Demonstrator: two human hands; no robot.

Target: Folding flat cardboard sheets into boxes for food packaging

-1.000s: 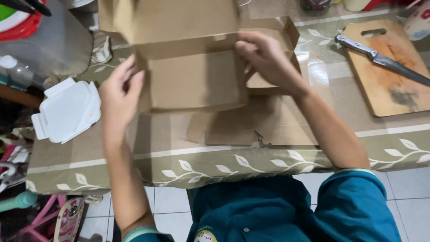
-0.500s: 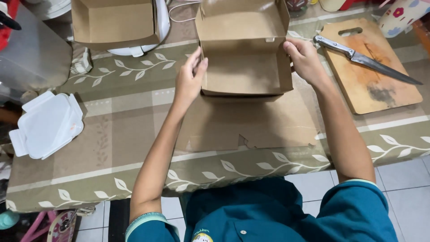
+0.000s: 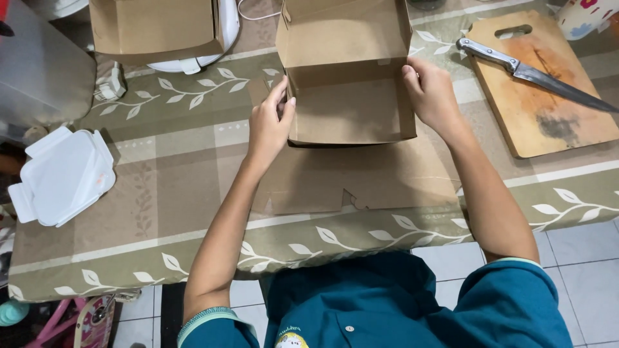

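A brown cardboard box [image 3: 348, 103] stands open on the table in front of me, its lid flap raised at the back. My left hand [image 3: 269, 122] grips the box's left wall, fingers curled over the edge. My right hand [image 3: 431, 93] holds the right wall the same way. Under the box lies a flat, unfolded sheet of brown cardboard [image 3: 361, 177] that reaches toward the table's near edge.
A second folded cardboard box [image 3: 155, 29] sits at the back left over a white appliance. A white plastic lid [image 3: 61, 177] lies at the left edge. A wooden cutting board [image 3: 548, 96] with a long knife [image 3: 535, 74] is at the right. The tablecloth [image 3: 161, 193] has a leaf pattern.
The box went from half-folded with flaps pressed down to a formed open box with upright walls. Both hands moved from its top flaps to its side walls. The camera view shifted.
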